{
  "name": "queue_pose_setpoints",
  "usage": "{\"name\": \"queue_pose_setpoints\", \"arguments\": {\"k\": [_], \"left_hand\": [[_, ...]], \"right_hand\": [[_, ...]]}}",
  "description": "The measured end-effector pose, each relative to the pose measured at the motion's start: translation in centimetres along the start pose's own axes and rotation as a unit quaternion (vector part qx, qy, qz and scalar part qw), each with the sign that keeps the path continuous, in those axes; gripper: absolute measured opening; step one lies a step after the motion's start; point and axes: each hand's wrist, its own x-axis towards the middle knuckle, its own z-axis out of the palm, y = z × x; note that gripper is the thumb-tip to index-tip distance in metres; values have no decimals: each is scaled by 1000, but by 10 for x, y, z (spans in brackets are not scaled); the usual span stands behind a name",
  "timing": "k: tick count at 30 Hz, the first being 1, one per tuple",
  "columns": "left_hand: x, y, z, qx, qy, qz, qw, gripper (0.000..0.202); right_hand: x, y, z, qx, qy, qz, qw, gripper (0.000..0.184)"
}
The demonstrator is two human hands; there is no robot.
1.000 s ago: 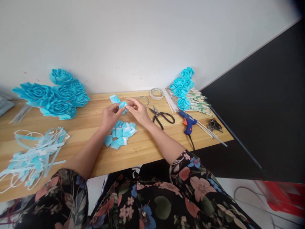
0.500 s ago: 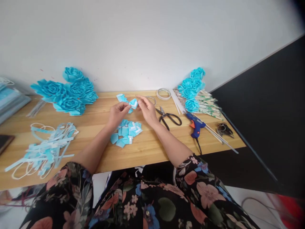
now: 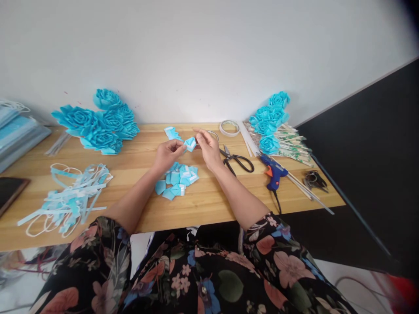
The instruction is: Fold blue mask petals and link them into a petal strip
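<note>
A small folded light-blue petal with a white edge is held up over the table. My left hand pinches it at its left side between thumb and fingers. My right hand is at its right edge, thumb and fingers curled together there; the exact contact is hard to make out. Just below lies a pile of similar blue petals, some with white strips. Behind my left hand sits another small group of blue pieces.
Black-handled scissors, a tape roll and a blue glue gun lie to the right, near thin sticks and blue flowers. Leftward are more blue flowers, tangled strips and cords, and a dark phone-like object.
The view has shifted slightly, so the table contents appear further right. The petal stays between my hands, its white edge turned differently; my right fingers have moved a little away from its middle.
</note>
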Motion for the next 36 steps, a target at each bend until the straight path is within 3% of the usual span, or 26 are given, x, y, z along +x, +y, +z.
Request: {"name": "queue_pose_setpoints", "arguments": {"k": [8, 17, 24, 28, 36], "left_hand": [[4, 0, -2, -72, 42, -21, 996, 27], [2, 1, -2, -52, -9, -20, 998, 27], [4, -6, -3, -34, 25, -29, 999, 26], [4, -7, -3, -44, 26, -22, 998, 25], [4, -7, -2, -61, 12, -12, 998, 24]], "right_hand": [[0, 1, 2, 0, -33, 12, 999, 43], [-5, -5, 6, -51, -54, 0, 997, 40], [-8, -10, 7, -162, 28, -72, 984, 17], [-10, -13, 7, -234, -6, -138, 962, 16], [-9, -9, 7, -252, -36, -127, 959, 18]]}}
